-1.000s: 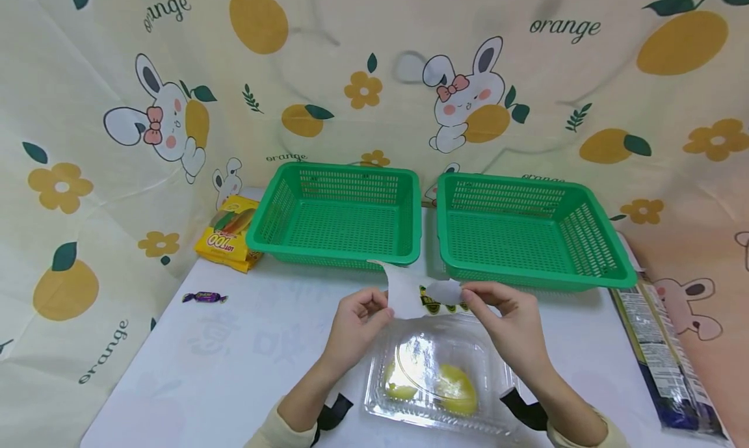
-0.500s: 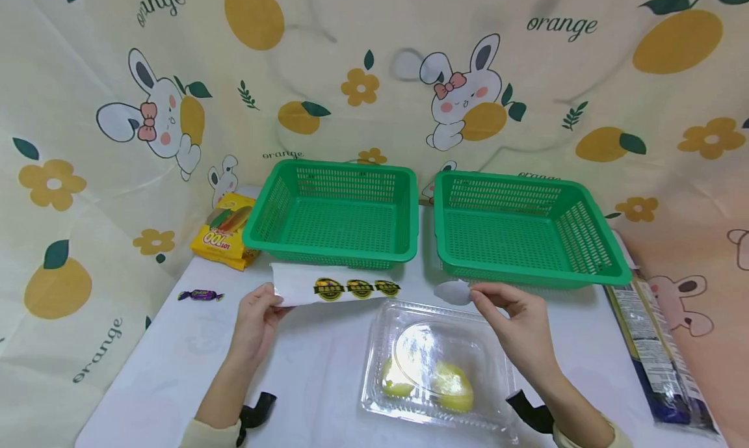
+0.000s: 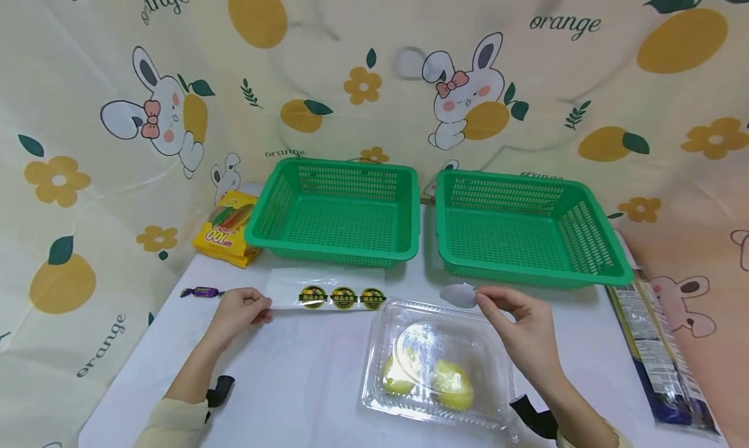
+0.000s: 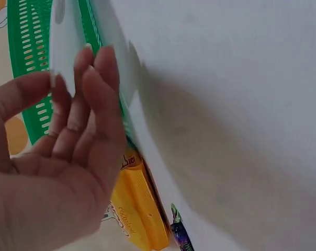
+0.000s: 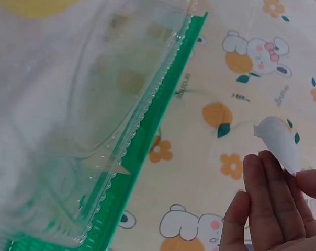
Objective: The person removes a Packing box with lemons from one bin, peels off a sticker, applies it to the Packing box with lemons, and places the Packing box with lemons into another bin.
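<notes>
My left hand (image 3: 236, 315) holds the left end of a white sticker sheet (image 3: 285, 290) between thumb and fingers. A row of three round black-and-yellow stickers is printed along the sheet's near edge. It lies low, just in front of the left basket. My right hand (image 3: 526, 328) pinches a single peeled sticker (image 3: 458, 296) at its edge, white side showing; the right wrist view has the same sticker (image 5: 279, 141) slightly curled. Below and between the hands sits a lidded clear plastic container (image 3: 491, 370) with two yellow-green fruits (image 3: 452, 386) inside.
Two green baskets, left (image 3: 332, 251) and right (image 3: 515, 276), stand at the back of the white table (image 3: 304, 383). A yellow snack bag (image 3: 225, 230) leans by the left basket. A purple-wrapped candy (image 3: 201, 292) lies near my left hand. A long package (image 3: 661, 357) lies far right.
My left hand has drawn the sheet leftward away from the right hand and lowered it toward the table. The peeled sticker came free of the sheet and stays in my right hand.
</notes>
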`<state>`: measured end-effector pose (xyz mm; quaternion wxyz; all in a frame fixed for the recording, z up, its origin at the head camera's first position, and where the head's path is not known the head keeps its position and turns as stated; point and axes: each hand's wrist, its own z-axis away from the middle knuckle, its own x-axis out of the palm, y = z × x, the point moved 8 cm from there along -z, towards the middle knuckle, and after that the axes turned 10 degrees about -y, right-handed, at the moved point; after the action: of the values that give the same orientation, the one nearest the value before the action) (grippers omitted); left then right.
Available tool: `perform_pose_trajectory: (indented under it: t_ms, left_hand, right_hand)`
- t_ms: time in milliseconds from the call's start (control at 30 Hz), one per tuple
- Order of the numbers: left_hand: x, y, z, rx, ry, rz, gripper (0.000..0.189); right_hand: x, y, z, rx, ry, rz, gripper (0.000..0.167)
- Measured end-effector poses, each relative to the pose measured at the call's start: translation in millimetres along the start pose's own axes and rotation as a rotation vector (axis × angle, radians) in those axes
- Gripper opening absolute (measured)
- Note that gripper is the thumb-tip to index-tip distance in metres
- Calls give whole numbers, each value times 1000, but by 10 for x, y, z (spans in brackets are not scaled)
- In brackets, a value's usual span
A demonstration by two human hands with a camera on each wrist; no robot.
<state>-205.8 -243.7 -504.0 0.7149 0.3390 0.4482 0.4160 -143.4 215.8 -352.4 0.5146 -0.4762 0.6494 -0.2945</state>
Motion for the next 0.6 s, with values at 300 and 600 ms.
perform_pose_trajectory:
  t_ms: [300, 600]
  left_hand:
    - [-82, 73, 8, -64, 72, -442, 24]
    - [-49, 54, -42, -97, 73, -595, 24]
  right_hand:
    - [-116, 12, 86, 32, 23, 65, 10]
    - [-175, 33, 153, 43, 46, 103, 9]
